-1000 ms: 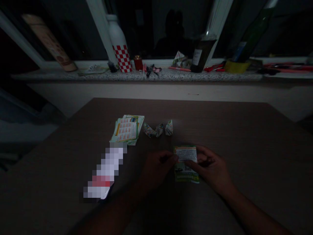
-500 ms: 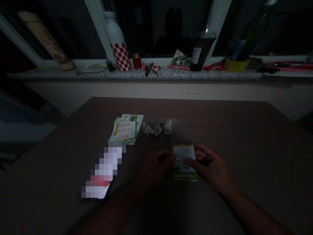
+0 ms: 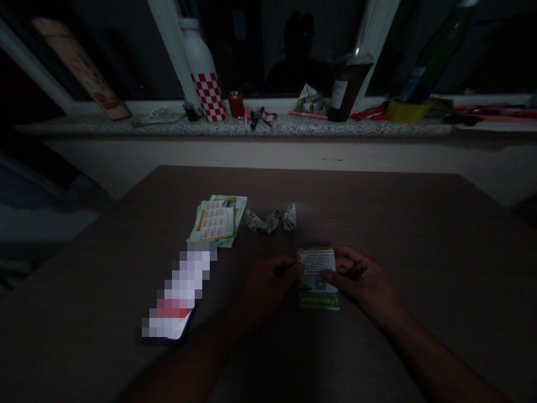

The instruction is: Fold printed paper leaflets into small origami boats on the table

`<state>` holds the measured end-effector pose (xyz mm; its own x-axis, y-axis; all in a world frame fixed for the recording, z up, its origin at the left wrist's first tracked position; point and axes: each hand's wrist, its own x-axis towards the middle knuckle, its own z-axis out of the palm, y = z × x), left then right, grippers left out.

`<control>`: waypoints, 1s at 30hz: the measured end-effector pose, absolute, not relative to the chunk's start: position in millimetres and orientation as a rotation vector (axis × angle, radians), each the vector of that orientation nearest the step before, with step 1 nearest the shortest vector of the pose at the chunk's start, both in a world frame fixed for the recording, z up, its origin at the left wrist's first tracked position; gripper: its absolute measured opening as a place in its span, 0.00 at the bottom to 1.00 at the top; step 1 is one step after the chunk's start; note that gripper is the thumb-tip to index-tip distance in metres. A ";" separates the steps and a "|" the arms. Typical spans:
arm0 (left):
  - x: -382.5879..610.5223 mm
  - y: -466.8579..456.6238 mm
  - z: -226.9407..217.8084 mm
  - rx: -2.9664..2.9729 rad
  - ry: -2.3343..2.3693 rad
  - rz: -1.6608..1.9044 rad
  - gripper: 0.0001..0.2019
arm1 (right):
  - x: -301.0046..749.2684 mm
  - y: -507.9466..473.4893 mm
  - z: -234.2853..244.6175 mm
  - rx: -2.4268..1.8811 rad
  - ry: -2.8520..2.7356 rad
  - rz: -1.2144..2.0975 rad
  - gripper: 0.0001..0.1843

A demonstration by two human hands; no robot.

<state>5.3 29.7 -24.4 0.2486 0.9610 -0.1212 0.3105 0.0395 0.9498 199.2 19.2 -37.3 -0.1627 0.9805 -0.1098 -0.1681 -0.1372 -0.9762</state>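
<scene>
A printed paper card [image 3: 318,284] with green edges, rows of text and a QR code is held upright between both hands. My left hand [image 3: 272,282] pinches its left edge between thumb and fingers. On the other side, my right hand [image 3: 363,280] grips the right edge, its thumb across the front and its fingers behind, partly hidden. Beyond the card lie folded paper pieces: a curved one [image 3: 262,222] and a smaller one [image 3: 290,217]. Left of these is a stack of similar printed cards [image 3: 216,220].
A device with a lit, blurred-out screen [image 3: 180,296] lies on the dark wooden table [image 3: 377,207], left of my left forearm. Along the stone windowsill [image 3: 285,127] stand a red-checked white bottle [image 3: 205,78], a dark plastic cup [image 3: 346,95] and a green bottle [image 3: 436,56].
Almost nothing differs. The whole view has shifted very slightly, while both hands keep the same hold on the card.
</scene>
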 end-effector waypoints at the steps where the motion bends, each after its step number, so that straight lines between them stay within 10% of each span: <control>1: 5.4 29.7 -24.8 1.474 1.254 0.791 0.12 | 199.5 19.3 -36.5 -1.090 -1.128 1.495 0.21; 30: -2.7 46.1 -29.8 2.212 1.664 0.344 0.12 | 205.4 24.2 -54.8 -1.257 -1.725 0.918 0.18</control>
